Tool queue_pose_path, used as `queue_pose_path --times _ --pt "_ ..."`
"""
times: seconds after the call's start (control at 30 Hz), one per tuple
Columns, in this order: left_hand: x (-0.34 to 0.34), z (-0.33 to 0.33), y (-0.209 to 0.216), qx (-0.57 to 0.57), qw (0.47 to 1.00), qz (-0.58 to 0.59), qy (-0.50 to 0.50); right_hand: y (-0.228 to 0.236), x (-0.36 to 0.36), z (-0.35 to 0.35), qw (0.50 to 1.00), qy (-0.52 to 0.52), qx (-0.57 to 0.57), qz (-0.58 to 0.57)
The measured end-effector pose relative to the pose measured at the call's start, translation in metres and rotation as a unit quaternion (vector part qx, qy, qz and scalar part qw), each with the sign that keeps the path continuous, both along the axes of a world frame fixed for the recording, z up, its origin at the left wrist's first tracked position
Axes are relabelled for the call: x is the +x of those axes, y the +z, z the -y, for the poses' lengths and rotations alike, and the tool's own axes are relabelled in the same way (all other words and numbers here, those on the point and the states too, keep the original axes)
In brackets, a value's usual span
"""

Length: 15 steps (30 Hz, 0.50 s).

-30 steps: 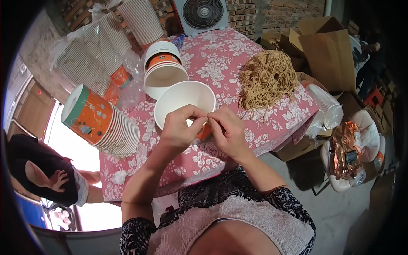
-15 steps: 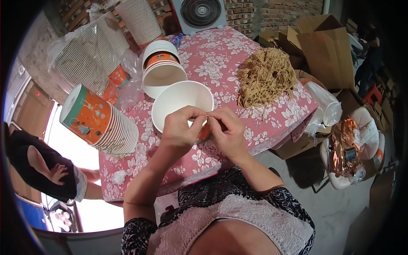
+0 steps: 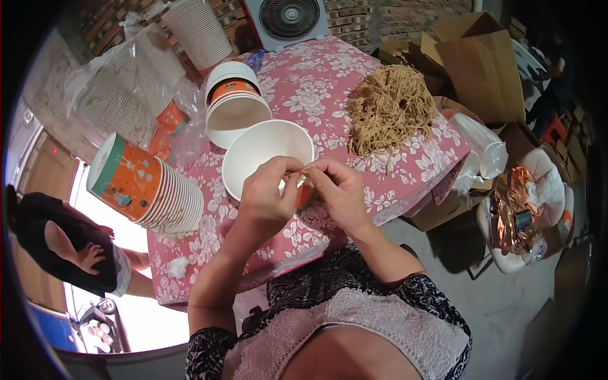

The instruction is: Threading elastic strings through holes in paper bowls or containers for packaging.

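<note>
Both of my hands meet over the near rim of a white paper bucket (image 3: 266,142), which leans with its mouth toward me and has orange on its outside. My left hand (image 3: 269,190) is closed in a pinch, thumb against forefinger. Fingertip to fingertip with it, my right hand (image 3: 339,190) pinches too. Between them shows a small tan strand-like piece (image 3: 303,173), mostly hidden by the fingers. To the right lies a tangled heap of tan strands (image 3: 389,111). Behind the bucket, more white and orange paper buckets (image 3: 237,114) lie nested.
A stack of orange and green buckets (image 3: 142,183) lies at the left, with bagged white stacks (image 3: 120,82) behind. A fan (image 3: 291,22) stands at the table's far edge. Cardboard boxes (image 3: 484,76) and a loaded chair (image 3: 522,209) are at right. Another person (image 3: 69,247) stands left.
My hands stay together at the bucket, with the fingers shifting slightly around the small tan piece. The whole view has moved a little. The person at left has shifted slightly.
</note>
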<state>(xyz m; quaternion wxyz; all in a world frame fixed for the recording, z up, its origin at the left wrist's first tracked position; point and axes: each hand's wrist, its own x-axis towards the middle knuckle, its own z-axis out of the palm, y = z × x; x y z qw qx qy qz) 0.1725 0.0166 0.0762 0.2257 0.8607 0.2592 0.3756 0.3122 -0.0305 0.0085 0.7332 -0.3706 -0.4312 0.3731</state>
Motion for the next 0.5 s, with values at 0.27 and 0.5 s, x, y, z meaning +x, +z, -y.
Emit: queue_pose_path --times 0.27,0.5 --pt "0.004 0.005 0.005 0.088 0.996 -0.006 0.010 0.002 0.002 -0.001 1.000 0.013 0.001 0.009" --pt "0.004 -0.005 0.010 0.218 0.974 -0.034 -0.054 0.000 0.005 -0.002 0.999 0.021 0.002 0.027"
